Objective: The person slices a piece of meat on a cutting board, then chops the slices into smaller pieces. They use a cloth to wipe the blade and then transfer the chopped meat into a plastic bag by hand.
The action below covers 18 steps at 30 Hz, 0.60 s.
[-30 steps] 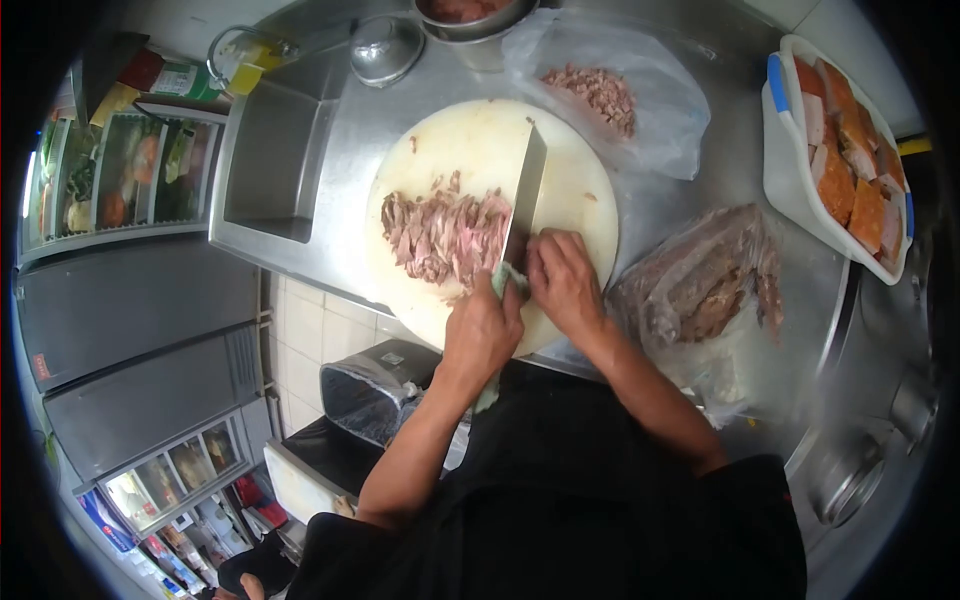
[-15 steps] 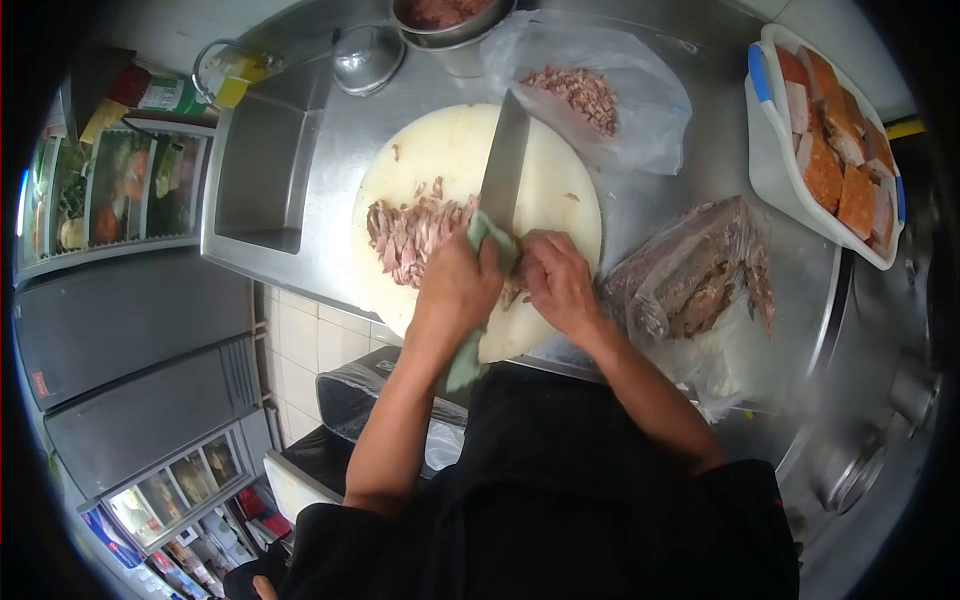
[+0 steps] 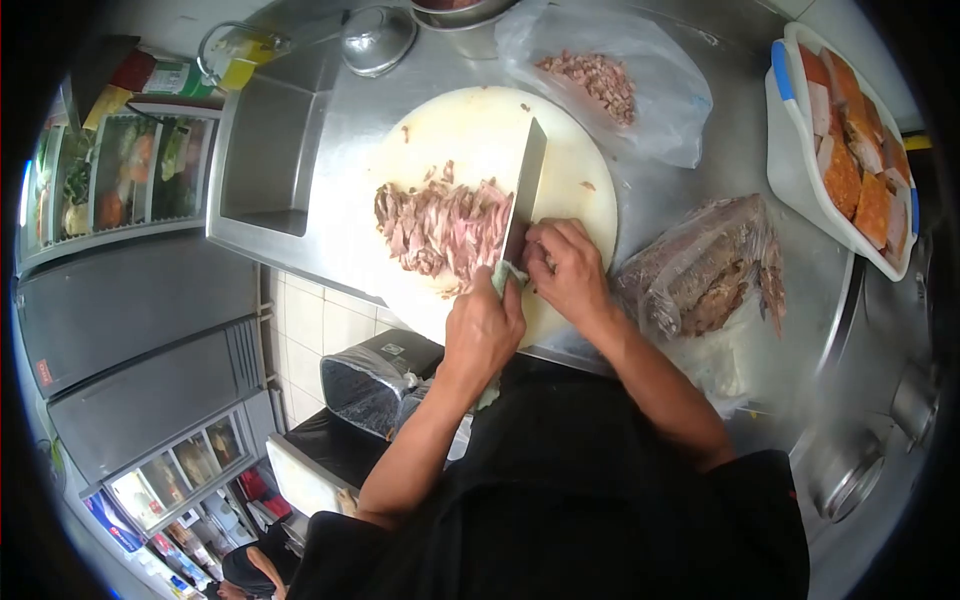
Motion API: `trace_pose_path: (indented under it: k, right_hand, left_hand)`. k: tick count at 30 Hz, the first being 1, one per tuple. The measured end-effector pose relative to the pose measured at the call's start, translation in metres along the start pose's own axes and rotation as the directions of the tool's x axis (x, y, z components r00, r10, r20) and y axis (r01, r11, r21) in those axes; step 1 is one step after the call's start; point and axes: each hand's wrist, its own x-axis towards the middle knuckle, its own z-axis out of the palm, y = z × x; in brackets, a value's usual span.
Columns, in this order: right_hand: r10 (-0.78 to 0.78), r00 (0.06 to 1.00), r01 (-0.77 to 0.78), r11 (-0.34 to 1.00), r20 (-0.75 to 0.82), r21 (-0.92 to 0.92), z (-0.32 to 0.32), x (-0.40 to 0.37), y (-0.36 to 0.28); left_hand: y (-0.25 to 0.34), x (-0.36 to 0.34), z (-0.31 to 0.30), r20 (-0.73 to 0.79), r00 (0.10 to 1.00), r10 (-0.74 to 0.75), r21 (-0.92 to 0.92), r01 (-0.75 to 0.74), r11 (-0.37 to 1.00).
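Note:
My left hand (image 3: 485, 325) is wrapped round the handle of a cleaver (image 3: 526, 185), with a green cloth (image 3: 508, 273) between hand and handle. The broad blade stands on edge on a round white cutting board (image 3: 470, 110). Sliced meat (image 3: 440, 230) lies in a loose pile against the blade's left side. Just right of the blade, my right hand (image 3: 568, 268) has its fingers curled down at the board; what lies under them is hidden.
A plastic bag with diced meat (image 3: 600, 85) lies behind the board, near a metal lid (image 3: 378, 40). On the right are a wrapped piece of meat (image 3: 700, 270) and a white tub of meat (image 3: 785, 150). Left is a sink (image 3: 265, 160). Another person (image 3: 262, 570) shows at lower left.
The cleaver has come down and stands more edge-on, its handle nearer my body. My left hand has moved lower. The whole view has shifted slightly, and more of the sliced pile shows.

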Motion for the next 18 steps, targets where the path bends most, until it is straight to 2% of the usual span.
trace_pose_path:
  k: [2,6,8,9,11,12,14,16,18]
  right_hand:
    - [0.008,0.999,-0.006,0.999,0.041,-0.043,-0.002,0.001,-0.001]
    - [0.017,1.0,-0.017,1.0,0.007,-0.021,-0.003,0.001,-0.001]
    - [-0.003,0.998,0.003,1.0,0.068,0.01,-0.006,0.003,-0.001]
    - [-0.027,0.999,0.027,1.0,0.043,0.003,-0.002,0.001,0.003]
    - [-0.02,0.997,0.02,1.0,0.071,0.005,-0.005,0.001,0.003]
    - [-0.004,0.995,0.004,1.0,0.096,0.001,-0.008,0.001,0.003]
    - [-0.01,0.996,0.007,1.0,0.085,0.03,-0.009,0.004,0.001]
    - [0.059,0.998,-0.06,0.996,0.021,0.063,-0.006,0.0,-0.003]
    - [0.058,0.998,-0.06,0.996,0.04,0.065,-0.008,-0.001,0.0]
  left_hand:
    - [0.001,-0.015,-0.01,0.02,0.999,-0.027,0.003,0.027,1.0]
    - [-0.009,-0.039,-0.011,0.072,0.995,-0.064,0.061,0.06,0.996]
    - [-0.008,-0.006,0.002,-0.029,0.998,0.058,0.02,-0.057,0.998]
    - [-0.003,0.022,0.005,-0.092,0.988,0.122,0.003,-0.122,0.993]
    - [0.006,0.068,0.006,-0.065,0.987,0.149,-0.054,-0.152,0.987]
    - [0.008,0.068,0.004,-0.077,0.985,0.152,-0.056,-0.157,0.986]
    - [0.01,0.077,-0.007,-0.039,0.991,0.126,-0.015,-0.126,0.992]
    - [0.022,0.054,-0.035,0.074,0.994,0.075,-0.03,-0.072,0.997]
    - [0.031,0.02,-0.052,0.163,0.986,-0.027,0.015,0.025,1.0]
